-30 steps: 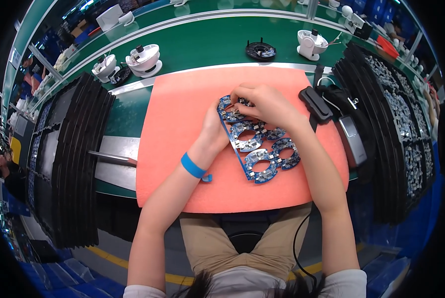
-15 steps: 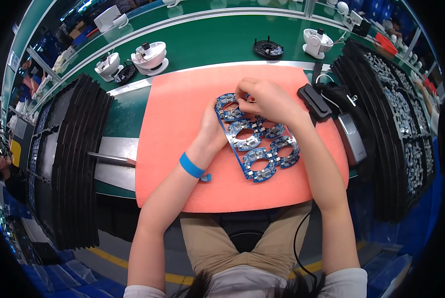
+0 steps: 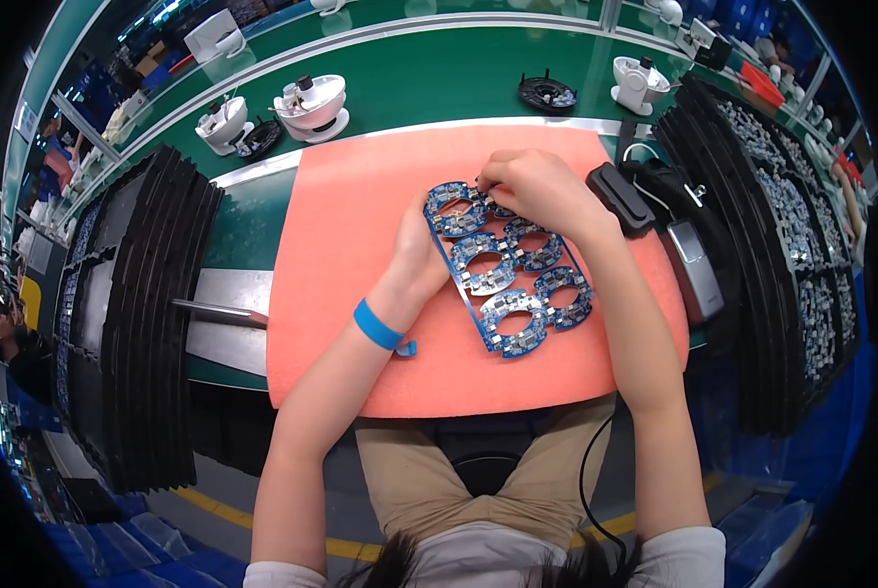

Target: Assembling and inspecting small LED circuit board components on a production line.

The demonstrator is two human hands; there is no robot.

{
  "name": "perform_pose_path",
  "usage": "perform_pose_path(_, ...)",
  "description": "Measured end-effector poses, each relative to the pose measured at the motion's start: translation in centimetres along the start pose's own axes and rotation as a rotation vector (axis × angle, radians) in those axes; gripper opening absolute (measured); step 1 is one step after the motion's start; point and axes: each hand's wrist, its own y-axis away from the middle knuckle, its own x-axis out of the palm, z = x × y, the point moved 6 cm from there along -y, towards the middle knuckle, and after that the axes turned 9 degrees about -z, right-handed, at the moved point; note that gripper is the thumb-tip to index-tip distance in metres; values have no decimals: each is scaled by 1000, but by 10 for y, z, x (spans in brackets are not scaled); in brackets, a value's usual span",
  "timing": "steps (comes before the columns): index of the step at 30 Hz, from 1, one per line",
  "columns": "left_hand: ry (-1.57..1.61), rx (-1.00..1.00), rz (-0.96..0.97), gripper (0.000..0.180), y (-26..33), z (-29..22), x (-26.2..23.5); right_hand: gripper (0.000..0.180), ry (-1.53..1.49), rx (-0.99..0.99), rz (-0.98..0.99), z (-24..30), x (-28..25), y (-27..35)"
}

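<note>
A blue circuit board panel (image 3: 525,341), made of several joined ring-shaped boards with oval holes, is held at a slant over the salmon-coloured foam mat (image 3: 351,206). My left hand (image 3: 419,247) grips its left edge near the far end, its fingers partly hidden behind the board. Over the panel's far right corner, my right hand (image 3: 542,191) is closed in a pinch on the ring board there and covers part of it. Whether a tiny part sits between those fingertips is hidden. A blue wrist strap (image 3: 377,325) circles my left wrist.
Stacked black trays stand at left (image 3: 150,323) and right (image 3: 753,255); the right-hand ones hold many small boards. Beyond the mat, a green conveyor (image 3: 429,83) carries white housings (image 3: 312,106) and a black round part (image 3: 547,93). A black device (image 3: 620,201) lies at the mat's right edge.
My right hand has shifted slightly right, from the far left ring board to the far right one, uncovering the left one. On the conveyor, the housings and round part have moved right.
</note>
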Motion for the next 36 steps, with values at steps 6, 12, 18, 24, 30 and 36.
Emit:
perform_pose_path(6,54,2,-42,51,-13,4,-17,12,-125,83,-35,7,-4,-5)
perform_pose_path(12,33,3,-11,52,-16,4,-20,13,-102,-3,-47,13,-4,-4)
perform_pose_path(18,15,-10,41,52,5,-2,6,15,-77,-7,53,-1,-5,2)
perform_pose_path(24,-6,3,6,52,1,-1,2,16,18,13,120,3,-5,2)
perform_pose_path(30,8,12,10,50,-16,5,-15,21,-143,64,75,8,-5,-3)
perform_pose_path(36,47,23,-58,48,-18,6,-24,17,-116,-28,-132,7,-5,-2)
